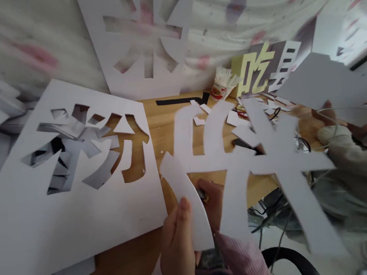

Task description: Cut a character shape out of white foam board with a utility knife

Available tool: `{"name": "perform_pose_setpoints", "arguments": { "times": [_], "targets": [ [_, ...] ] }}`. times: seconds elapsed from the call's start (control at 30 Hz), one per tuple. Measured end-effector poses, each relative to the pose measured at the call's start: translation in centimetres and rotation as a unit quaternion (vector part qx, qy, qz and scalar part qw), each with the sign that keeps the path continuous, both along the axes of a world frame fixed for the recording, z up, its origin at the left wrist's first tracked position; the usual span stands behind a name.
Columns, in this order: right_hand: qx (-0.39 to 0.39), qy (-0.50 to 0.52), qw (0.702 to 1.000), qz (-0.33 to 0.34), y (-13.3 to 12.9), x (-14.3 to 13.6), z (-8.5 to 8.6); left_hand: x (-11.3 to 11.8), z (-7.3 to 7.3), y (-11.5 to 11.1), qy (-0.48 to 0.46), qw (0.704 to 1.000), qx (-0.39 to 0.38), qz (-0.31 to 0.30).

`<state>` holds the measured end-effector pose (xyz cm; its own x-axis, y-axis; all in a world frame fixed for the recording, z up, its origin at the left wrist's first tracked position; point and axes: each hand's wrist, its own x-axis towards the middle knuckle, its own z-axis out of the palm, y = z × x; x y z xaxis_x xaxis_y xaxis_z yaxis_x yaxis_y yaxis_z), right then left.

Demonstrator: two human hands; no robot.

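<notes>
A large white foam-board character cutout (221, 161) with curved strokes is held up in front of me. My left hand (180, 243) grips its lower left stroke, thumb on the front face and fingers behind. Partly hidden behind the cutout, my right hand (214, 199) is closed around a small dark and yellowish item that I cannot make out. To the left lies a white board (118, 207) with a character-shaped opening, where loose white pieces show through and lie over the gaps.
Another board (95, 40) with a cut-out character leans against the patterned curtain (240, 9). A paper cup (220, 87) holds white strips. Scraps litter the wooden table (159, 123), near a yellow character (256, 71). At right, a co-worker's hand (327, 116) holds a grey-white sheet (320, 85).
</notes>
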<state>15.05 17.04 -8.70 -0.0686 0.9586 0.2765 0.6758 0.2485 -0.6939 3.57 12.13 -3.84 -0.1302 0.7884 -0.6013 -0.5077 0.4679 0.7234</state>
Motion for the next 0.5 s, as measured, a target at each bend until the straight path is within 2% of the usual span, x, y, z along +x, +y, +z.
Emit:
{"name": "perform_pose_setpoints", "arguments": {
  "times": [0.07, 0.17, 0.23, 0.3, 0.4, 0.5],
  "targets": [
    [0.01, 0.003, 1.0, 0.023, -0.2, 0.4, 0.5, -0.2, 0.1, 0.5, -0.007, 1.0, 0.004, 0.009],
    [-0.007, 0.013, 0.999, 0.042, -1.6, 1.1, 2.0, -0.9, 0.5, 1.6, -0.026, 0.995, 0.098, -0.003],
    [-0.034, 0.057, 0.997, 0.038, -2.9, 1.4, 2.9, -1.3, 0.6, 2.2, -0.025, 0.988, 0.149, -0.012],
    [-0.051, 0.129, 0.99, 0.024, -4.2, 1.5, 3.4, -1.7, 0.5, 2.4, -0.008, 0.986, 0.167, -0.015],
    [-0.072, 0.249, 0.966, 0.016, -5.4, 0.6, 3.2, -1.8, 0.2, 1.7, 0.03, 0.984, 0.177, -0.016],
    [-0.102, 0.387, 0.916, 0.013, -5.8, -1.4, 3.4, -1.8, 0.1, 0.6, 0.064, 0.976, 0.207, -0.015]
  ]
}}
